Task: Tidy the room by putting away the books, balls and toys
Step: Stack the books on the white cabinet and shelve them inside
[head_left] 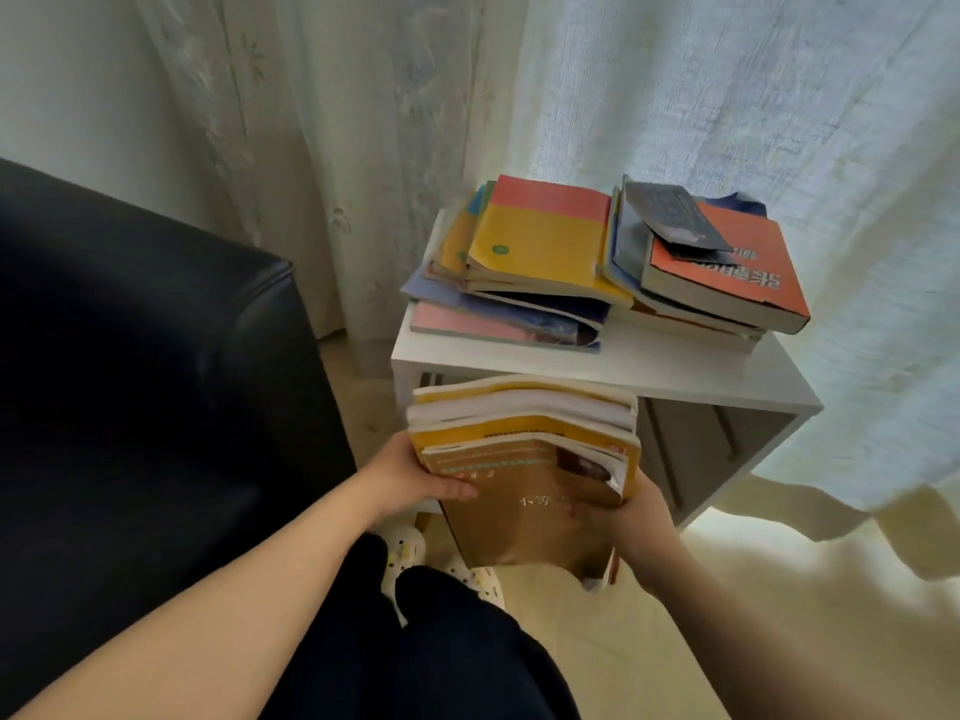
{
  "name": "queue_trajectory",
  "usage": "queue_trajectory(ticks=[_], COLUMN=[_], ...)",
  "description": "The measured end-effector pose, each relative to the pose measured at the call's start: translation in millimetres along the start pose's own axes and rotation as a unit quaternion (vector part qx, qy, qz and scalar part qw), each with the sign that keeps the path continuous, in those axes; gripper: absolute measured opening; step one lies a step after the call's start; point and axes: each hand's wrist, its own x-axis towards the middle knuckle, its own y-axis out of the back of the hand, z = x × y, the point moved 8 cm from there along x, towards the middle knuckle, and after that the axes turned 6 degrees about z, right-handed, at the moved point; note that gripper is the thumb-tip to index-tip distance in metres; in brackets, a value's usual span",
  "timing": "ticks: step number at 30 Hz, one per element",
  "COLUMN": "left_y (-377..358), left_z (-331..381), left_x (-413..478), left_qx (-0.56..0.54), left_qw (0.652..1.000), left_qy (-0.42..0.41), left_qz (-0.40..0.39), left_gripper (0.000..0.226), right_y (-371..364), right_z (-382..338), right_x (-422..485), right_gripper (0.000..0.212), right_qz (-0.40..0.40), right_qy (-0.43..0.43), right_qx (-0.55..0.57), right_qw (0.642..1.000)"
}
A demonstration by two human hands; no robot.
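Both hands grip a stack of books [524, 449], left hand [415, 472] on its left edge, right hand [631, 511] under the right, just before the white surface [675, 366] bearing more books [597, 257].

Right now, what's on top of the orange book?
A dark remote control lies on the orange book, covering part of its cover. More books sit underneath, only their edges showing; their covers are hidden.
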Motion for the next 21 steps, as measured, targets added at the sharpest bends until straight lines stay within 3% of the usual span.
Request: queue_trajectory(ticks=[9, 14, 18, 21], left_y=[-44.0, -43.4, -40.6, -38.3], left_z=[-91.8, -114.4, -104.7, -100.3], left_x=[57.4, 75.8, 84.9, 87.5], left_qx=[-0.063, -0.099, -0.061, -0.107], left_qw=[0.979, 0.940, 0.924, 0.903], left_qy=[0.162, 0.243, 0.250, 0.260], left_qz=[0.109, 0.218, 0.281, 0.325], left_gripper=[0.055, 0.047, 0.042, 0.042], right_y=[-11.2, -29.6, -50.0, -66.9], right_z=[88.4, 78.7, 59.2, 53.8], right_x=[81.9, 130.0, 145.6, 139.1], right_gripper=[0.041, 0.054, 0.058, 0.052], right_qz=[0.041, 0.045, 0.073, 0.052], right_qy=[-0.112, -0.116, -0.111, -0.120], right_qx=[-0.107, -0.267, -0.195, -0.138], right_qw=[0.987, 0.956, 0.972, 0.982])
